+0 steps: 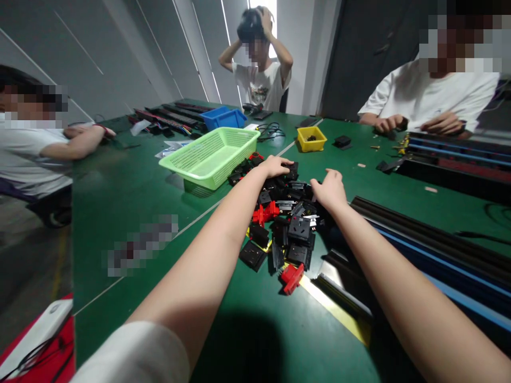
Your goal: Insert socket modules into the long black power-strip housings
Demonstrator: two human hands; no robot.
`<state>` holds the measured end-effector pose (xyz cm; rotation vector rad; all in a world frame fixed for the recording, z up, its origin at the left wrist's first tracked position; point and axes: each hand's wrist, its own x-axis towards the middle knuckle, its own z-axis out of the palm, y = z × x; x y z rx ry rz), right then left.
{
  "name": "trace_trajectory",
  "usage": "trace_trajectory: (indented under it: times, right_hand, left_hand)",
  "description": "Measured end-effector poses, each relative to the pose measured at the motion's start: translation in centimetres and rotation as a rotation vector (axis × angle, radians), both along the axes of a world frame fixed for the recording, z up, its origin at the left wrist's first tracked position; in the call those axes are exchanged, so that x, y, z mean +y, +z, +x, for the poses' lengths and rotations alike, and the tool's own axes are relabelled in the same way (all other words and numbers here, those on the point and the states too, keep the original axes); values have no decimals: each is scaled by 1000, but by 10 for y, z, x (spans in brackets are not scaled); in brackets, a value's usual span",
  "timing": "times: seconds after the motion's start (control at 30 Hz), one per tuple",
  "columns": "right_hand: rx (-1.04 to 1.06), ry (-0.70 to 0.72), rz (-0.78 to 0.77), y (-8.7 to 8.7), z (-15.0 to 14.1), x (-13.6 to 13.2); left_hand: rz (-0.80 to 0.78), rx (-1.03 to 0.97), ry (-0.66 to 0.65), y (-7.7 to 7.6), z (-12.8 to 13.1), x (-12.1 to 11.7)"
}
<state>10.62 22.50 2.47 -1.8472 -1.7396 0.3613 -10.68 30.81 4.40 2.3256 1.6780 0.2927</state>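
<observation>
A heap of black plastic socket modules (299,227) lies on the green table in front of me, with red pieces (265,213) mixed in. My left hand (276,166) rests over the far side of the heap, fingers stretched across the black parts. Right of the heap, my right hand (332,190) is held with thumb and fingers apart, and nothing shows in it. Its thumb is near the heap's edge. A red socket piece (292,279) lies at the near end, beside a yellow strip (335,308). The undersides of both hands are hidden.
A light green basket (211,181) stands left of the heap. Behind are a blue bin (223,118) and a small yellow bin (311,144) with small parts. Long dark rails (423,250) lie under and beyond my right arm. Several people sit around the table (159,292).
</observation>
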Motion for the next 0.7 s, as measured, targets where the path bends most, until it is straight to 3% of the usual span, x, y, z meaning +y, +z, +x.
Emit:
trace_trajectory:
  times: [0.3,0.53,0.6,0.7]
  right_hand:
    - [45,139,5,-2,1,5]
    - [77,286,16,-3,-3,4]
    - [98,341,6,-3,-5,4]
    - [131,395,-2,-4,-6,4]
  left_hand:
    - [24,84,-71,1,-9,-19]
    - [16,168,-179,10,-28,-52]
    - [-41,142,-198,18,-34,-53]
    - [-11,49,-99,28,-46,-35]
